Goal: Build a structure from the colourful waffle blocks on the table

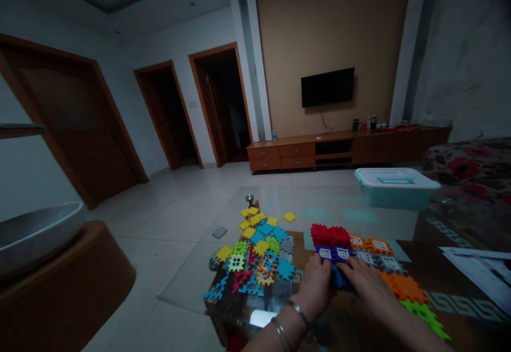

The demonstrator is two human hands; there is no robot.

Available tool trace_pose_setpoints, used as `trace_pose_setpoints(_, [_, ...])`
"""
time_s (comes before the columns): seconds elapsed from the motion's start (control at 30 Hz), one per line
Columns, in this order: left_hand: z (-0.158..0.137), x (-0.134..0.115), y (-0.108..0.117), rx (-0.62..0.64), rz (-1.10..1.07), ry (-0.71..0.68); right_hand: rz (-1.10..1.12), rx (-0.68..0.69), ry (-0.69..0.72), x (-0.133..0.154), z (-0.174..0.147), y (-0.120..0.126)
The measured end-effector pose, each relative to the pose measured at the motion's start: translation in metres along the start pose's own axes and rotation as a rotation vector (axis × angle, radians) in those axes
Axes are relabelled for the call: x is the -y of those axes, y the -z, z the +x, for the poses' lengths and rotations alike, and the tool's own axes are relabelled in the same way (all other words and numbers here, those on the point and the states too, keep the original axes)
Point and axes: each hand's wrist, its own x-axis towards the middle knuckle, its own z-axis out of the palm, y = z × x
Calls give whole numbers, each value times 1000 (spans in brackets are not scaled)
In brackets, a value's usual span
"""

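My left hand [314,284] and my right hand [368,283] meet over a blue interlocking plastic piece [340,280] on a glass table [187,280]. Both hands press on it at the near edge of a joined strip of pieces [369,251]: red, purple, orange and grey ones, several with white window inserts. Orange [404,287] and green [425,314] pieces continue the strip toward the right. Two bangles circle my left wrist.
A loose heap of yellow, blue, green and red pieces [257,248] lies left of my hands. A lidded teal storage box [393,186] stands at the far end. Papers [479,269] lie at the right. A metal basin [35,232] sits on a wooden stand at the left.
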Motion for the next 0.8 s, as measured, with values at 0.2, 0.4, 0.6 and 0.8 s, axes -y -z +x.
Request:
trace_pose_setpoints(0.2, [-1, -4, 5, -73, 246, 7, 73, -58, -4, -2, 4, 2])
trace_pose_setpoints(0.4, [-38, 7, 49, -232, 368, 169, 334, -86, 127, 38, 10, 19])
trace_pose_setpoints(0.6, [-94, 58, 82, -240, 645, 590, 350, 120, 160, 103, 9, 20])
trace_pose_setpoints(0.8, [-117, 105, 97, -210, 660, 773, 235, 130, 5, 135, 32, 8])
